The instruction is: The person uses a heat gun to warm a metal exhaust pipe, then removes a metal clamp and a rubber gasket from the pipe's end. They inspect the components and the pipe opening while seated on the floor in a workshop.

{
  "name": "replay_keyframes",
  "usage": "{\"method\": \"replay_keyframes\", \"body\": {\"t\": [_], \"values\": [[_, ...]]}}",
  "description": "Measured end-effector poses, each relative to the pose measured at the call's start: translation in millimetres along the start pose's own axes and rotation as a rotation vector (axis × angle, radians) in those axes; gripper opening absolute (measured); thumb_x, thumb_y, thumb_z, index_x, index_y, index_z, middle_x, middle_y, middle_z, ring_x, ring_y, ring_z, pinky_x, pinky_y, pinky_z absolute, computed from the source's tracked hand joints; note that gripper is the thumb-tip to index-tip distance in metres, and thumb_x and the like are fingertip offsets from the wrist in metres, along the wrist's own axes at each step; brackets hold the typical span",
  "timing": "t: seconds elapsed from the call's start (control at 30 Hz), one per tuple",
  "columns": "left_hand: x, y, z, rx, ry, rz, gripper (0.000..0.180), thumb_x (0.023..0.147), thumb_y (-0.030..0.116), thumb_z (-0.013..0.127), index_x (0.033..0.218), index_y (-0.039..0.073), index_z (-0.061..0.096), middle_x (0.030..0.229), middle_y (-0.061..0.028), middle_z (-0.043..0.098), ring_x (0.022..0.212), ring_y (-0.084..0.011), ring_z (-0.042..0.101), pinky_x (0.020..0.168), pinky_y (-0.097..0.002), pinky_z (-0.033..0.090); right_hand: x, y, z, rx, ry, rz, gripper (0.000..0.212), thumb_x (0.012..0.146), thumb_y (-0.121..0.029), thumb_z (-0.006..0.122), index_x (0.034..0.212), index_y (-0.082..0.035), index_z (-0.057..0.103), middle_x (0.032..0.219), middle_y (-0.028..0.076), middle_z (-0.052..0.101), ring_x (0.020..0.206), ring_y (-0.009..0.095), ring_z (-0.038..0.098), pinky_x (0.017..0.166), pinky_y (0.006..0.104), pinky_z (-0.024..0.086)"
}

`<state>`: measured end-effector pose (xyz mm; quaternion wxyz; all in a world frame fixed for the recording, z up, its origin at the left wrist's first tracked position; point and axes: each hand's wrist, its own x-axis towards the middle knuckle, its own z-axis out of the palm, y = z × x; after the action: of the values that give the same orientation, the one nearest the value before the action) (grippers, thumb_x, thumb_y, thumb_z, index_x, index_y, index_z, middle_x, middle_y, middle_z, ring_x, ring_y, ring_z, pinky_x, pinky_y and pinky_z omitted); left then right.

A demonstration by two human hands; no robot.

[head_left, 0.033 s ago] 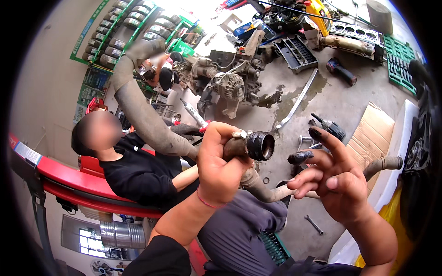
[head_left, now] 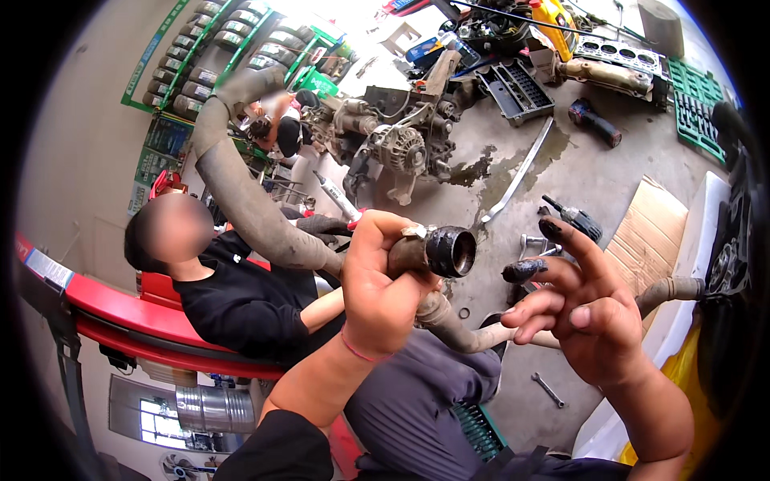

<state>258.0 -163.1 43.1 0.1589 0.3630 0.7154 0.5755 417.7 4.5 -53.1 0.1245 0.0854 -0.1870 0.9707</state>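
Observation:
My left hand [head_left: 381, 280] is wrapped round the end of a brownish metal pipe [head_left: 407, 256], just behind its open mouth. A glossy black coating [head_left: 441, 250] rings the pipe's rim, with a pale smear beside it. My right hand [head_left: 581, 313] hovers to the right of the mouth, apart from it, holding nothing. Its fingers are spread, and two fingertips are covered in black paste. A thick, dusty, bent pipe [head_left: 257, 212] rises to the upper left behind my left hand; how the two pipes join is hidden. Another bent pipe [head_left: 465, 335] runs below, toward the right.
A co-worker in black [head_left: 241, 289] sits at the left, by a red beam [head_left: 144, 321]. Beyond lie a greasy engine [head_left: 401, 152], a white cartridge with a nozzle [head_left: 338, 198], and a metal strip [head_left: 521, 172]. Cardboard [head_left: 642, 232], a cordless tool [head_left: 593, 122] and a wrench [head_left: 548, 390] lie right.
The pipe's coated end has shifted very slightly left, and the thick bent pipe a little with it. My left hand keeps its grip; my right hand remains spread, almost still.

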Motion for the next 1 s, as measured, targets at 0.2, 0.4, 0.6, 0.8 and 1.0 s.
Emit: {"method": "replay_keyframes", "body": {"t": [0.2, 0.4, 0.6, 0.8, 1.0], "values": [[6.6, -5.9, -7.3, -0.139, -0.009, -0.079, 0.034, 0.083, -0.009, 0.059, 0.111, 0.004, 0.043, 0.09, -0.013, 0.06, 0.065, -0.0256, 0.063, 0.064, -0.0381, 0.055, -0.6, 3.4, 2.0, -0.092, 0.072, -0.011, 0.096, 0.068, -0.001, 0.055, 0.159, -0.003, 0.023, 0.135, 0.025, 0.059, 0.107, 0.047, 0.069, 0.084, 0.0467, 0.061], [-1.7, -5.2, -21.8, -0.051, -0.02, 0.079, 0.033, 0.087, -0.001, 0.062, 0.113, 0.005, 0.043, 0.094, -0.0138, 0.059, 0.066, -0.0262, 0.064, 0.064, -0.0402, 0.056, -1.1, 0.8, 1.1, -0.107, -0.05, 0.035, 0.089, 0.075, 0.007, 0.052, 0.158, 0.0, 0.022, 0.139, 0.022, 0.055, 0.115, 0.039, 0.067, 0.093, 0.0412, 0.058], [-12.3, -2.8, -28.1, 0.189, -0.016, 0.365, 0.036, 0.081, -0.004, 0.063, 0.112, 0.001, 0.046, 0.097, -0.0119, 0.058, 0.079, -0.0152, 0.058, 0.073, -0.0289, 0.05, -0.5, 3.0, -2.5, -0.152, -0.048, 0.049, 0.088, 0.075, 0.006, 0.052, 0.157, 0.002, 0.023, 0.139, 0.025, 0.056, 0.111, 0.039, 0.069, 0.091, 0.0417, 0.059], [-14.2, -18.8, -28.4, 0.286, -0.03, 0.504, 0.039, 0.077, -0.008, 0.064, 0.111, -0.003, 0.048, 0.099, -0.0139, 0.058, 0.082, -0.0173, 0.056, 0.076, -0.0285, 0.047, -2.4, 3.9, -1.9, -0.197, -0.041, 0.037, 0.087, 0.075, 0.005, 0.054, 0.157, 0.003, 0.023, 0.137, 0.027, 0.056, 0.11, 0.04, 0.069, 0.09, 0.0418, 0.059], [-14.1, -7.5, -33.5, 0.358, -0.008, 0.48, 0.037, 0.078, -0.01, 0.061, 0.111, -0.001, 0.048, 0.097, -0.0108, 0.058, 0.081, -0.0127, 0.055, 0.074, -0.0267, 0.047, 2.0, 4.6, 0.6, -0.15, -0.087, 0.101, 0.09, 0.074, 0.005, 0.055, 0.158, 0.001, 0.022, 0.139, 0.026, 0.055, 0.114, 0.042, 0.067, 0.092, 0.0433, 0.059]]}}
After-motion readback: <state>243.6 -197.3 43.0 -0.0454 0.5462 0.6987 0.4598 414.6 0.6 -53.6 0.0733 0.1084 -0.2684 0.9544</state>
